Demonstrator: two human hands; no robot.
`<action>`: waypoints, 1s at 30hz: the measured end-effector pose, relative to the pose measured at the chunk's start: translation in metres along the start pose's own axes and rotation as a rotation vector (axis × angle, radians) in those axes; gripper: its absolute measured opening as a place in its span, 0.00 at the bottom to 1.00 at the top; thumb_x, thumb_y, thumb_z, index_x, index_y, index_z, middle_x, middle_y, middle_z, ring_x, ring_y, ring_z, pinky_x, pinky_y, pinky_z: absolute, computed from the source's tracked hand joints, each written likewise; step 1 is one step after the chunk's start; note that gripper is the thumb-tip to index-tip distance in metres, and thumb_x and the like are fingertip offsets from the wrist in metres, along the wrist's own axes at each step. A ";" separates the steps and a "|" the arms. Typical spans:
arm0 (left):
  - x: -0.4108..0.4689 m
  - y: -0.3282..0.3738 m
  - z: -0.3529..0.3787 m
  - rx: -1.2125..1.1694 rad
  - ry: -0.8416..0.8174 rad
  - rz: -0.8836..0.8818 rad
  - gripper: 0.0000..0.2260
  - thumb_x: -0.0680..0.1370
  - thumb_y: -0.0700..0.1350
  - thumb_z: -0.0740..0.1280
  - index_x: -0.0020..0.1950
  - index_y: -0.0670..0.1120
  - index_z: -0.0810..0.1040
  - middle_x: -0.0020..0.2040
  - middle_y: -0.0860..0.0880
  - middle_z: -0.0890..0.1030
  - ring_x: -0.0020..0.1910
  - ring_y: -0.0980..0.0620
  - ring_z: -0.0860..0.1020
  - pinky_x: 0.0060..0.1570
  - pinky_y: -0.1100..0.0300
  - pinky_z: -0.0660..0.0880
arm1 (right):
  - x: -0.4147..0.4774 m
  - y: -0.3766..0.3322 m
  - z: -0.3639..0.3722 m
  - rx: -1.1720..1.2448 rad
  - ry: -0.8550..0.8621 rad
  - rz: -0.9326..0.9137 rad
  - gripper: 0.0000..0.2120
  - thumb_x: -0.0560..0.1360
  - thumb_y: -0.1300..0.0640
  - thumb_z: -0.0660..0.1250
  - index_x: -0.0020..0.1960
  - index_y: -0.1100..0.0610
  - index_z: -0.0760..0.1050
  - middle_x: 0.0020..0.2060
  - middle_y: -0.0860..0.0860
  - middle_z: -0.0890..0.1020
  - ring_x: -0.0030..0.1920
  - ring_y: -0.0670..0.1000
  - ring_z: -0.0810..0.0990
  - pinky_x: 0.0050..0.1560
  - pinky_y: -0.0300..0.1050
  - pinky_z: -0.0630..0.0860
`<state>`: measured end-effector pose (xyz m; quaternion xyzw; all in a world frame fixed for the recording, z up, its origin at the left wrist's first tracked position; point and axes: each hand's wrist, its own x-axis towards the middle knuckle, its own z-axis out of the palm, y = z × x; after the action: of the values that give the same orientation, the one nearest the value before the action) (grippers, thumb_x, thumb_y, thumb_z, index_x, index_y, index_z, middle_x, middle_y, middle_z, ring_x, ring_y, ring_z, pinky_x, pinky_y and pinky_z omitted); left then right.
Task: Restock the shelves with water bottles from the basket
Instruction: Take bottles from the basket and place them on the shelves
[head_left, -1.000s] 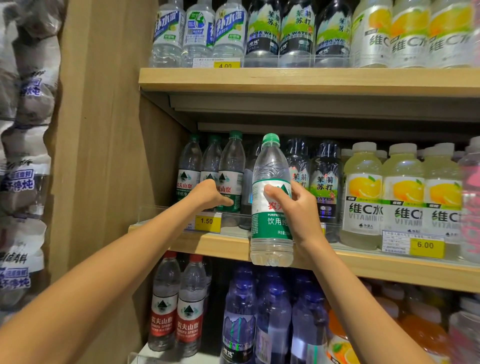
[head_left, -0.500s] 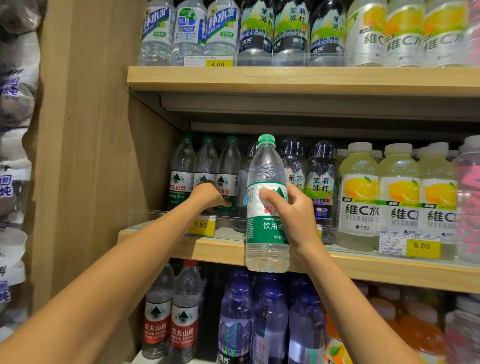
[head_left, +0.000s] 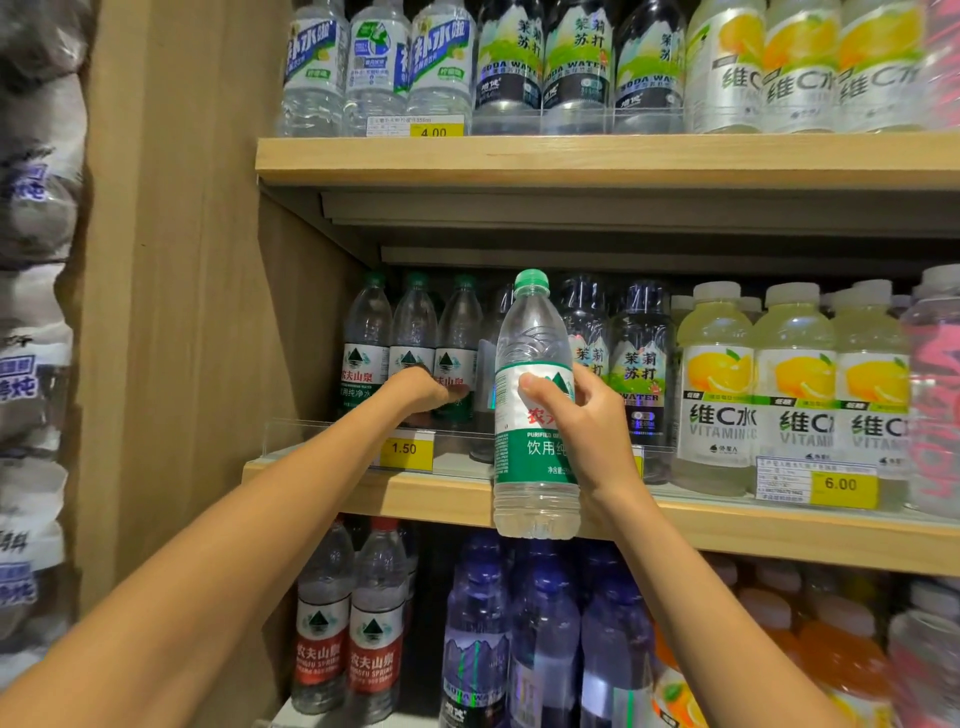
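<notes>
My right hand (head_left: 589, 421) grips a clear water bottle (head_left: 535, 467) with a green cap and a green-and-white label. It is upright, in front of the middle shelf's edge (head_left: 436, 496). My left hand (head_left: 421, 389) reaches into the left end of that shelf. It curls round the middle one of three green-capped water bottles (head_left: 413, 332) that stand in a row there, its thumb reaching toward the right one. Its fingers are hidden behind the bottle. The basket is out of view.
A wooden side panel (head_left: 208, 312) bounds the shelves on the left. Dark soda-water bottles (head_left: 641, 364) and yellow vitamin drinks (head_left: 795, 384) fill the middle shelf to the right. A clear rail with a 1.50 price tag (head_left: 405, 449) fronts it. Bottles crowd the shelves above and below.
Both hands keep their holds and stay almost where they were. The view has drifted slightly, so the shelves sit a little further left in the frame.
</notes>
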<state>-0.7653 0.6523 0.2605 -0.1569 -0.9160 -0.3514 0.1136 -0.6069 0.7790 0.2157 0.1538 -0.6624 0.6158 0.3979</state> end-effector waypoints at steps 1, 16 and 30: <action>-0.003 0.000 -0.002 0.009 0.034 0.027 0.19 0.77 0.58 0.65 0.49 0.41 0.73 0.49 0.42 0.78 0.47 0.46 0.78 0.53 0.54 0.75 | 0.000 0.000 0.000 -0.005 0.000 0.002 0.05 0.73 0.61 0.70 0.49 0.59 0.77 0.39 0.54 0.83 0.37 0.50 0.82 0.33 0.41 0.78; -0.096 0.023 -0.062 -0.679 -0.112 0.368 0.16 0.78 0.58 0.62 0.53 0.47 0.77 0.52 0.46 0.82 0.49 0.50 0.82 0.48 0.58 0.80 | 0.036 -0.027 0.044 -0.100 -0.159 0.019 0.07 0.72 0.53 0.71 0.46 0.55 0.77 0.41 0.53 0.83 0.38 0.50 0.83 0.35 0.42 0.79; -0.058 0.002 -0.090 -0.847 0.239 0.179 0.19 0.79 0.52 0.63 0.63 0.40 0.70 0.60 0.43 0.78 0.50 0.50 0.78 0.53 0.54 0.77 | 0.072 -0.024 0.089 -0.269 -0.362 0.245 0.18 0.73 0.52 0.71 0.58 0.59 0.74 0.51 0.53 0.81 0.47 0.50 0.81 0.39 0.43 0.77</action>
<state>-0.7019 0.5803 0.3084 -0.2264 -0.6545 -0.7000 0.1743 -0.6663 0.7116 0.2903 0.1259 -0.8125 0.5284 0.2119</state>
